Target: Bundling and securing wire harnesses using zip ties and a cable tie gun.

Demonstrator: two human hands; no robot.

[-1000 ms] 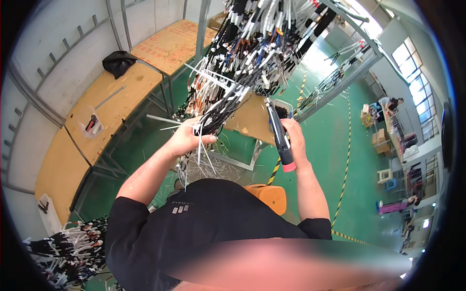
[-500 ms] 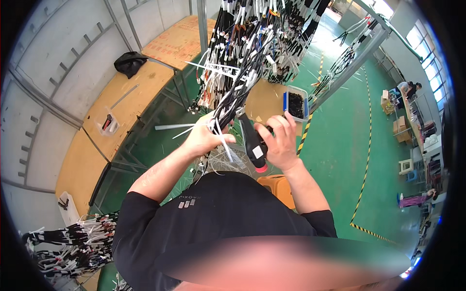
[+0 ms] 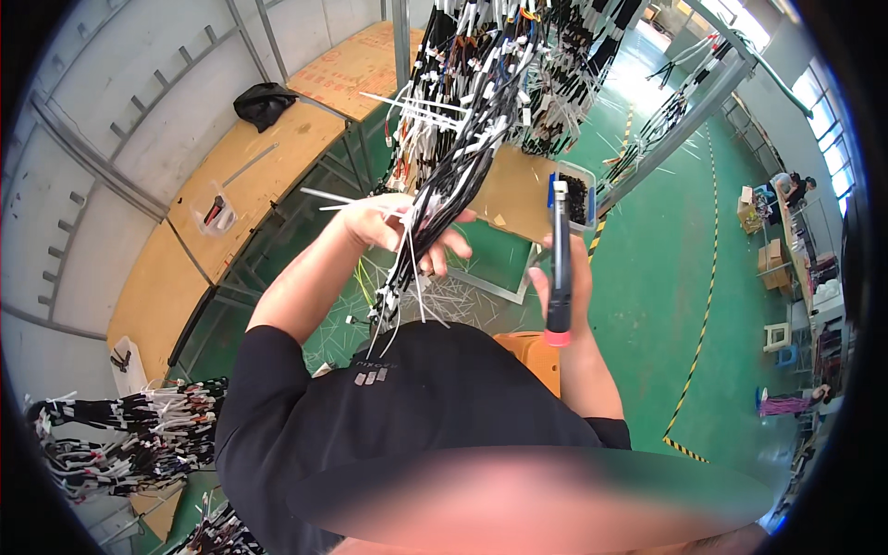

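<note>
A thick wire harness (image 3: 470, 176) of black cables slants down from the hanging mass to my front. My left hand (image 3: 372, 224) is wrapped loosely round its lower part, fingertips showing past the right side. White cable ties stick out by this hand, some pointing left and others trailing down. Off to the right, apart from the harness, my right hand (image 3: 580, 277) grips a black cable tie gun (image 3: 561, 268) with a red end knob. The gun stands nearly upright in the picture, its nose away from me.
More harnesses (image 3: 555, 83) hang from a metal frame ahead. Behind the gun, a clear bin (image 3: 590, 199) of small black parts stands on a brown board (image 3: 509, 190). A wooden bench (image 3: 166, 296) runs along the left; an orange stool (image 3: 532, 359) is close to me. Tie offcuts litter the green floor.
My right hand has drawn the tie gun away from the harness to the right and turned it more upright. My left hand's fingers now reach visibly past the bundle.
</note>
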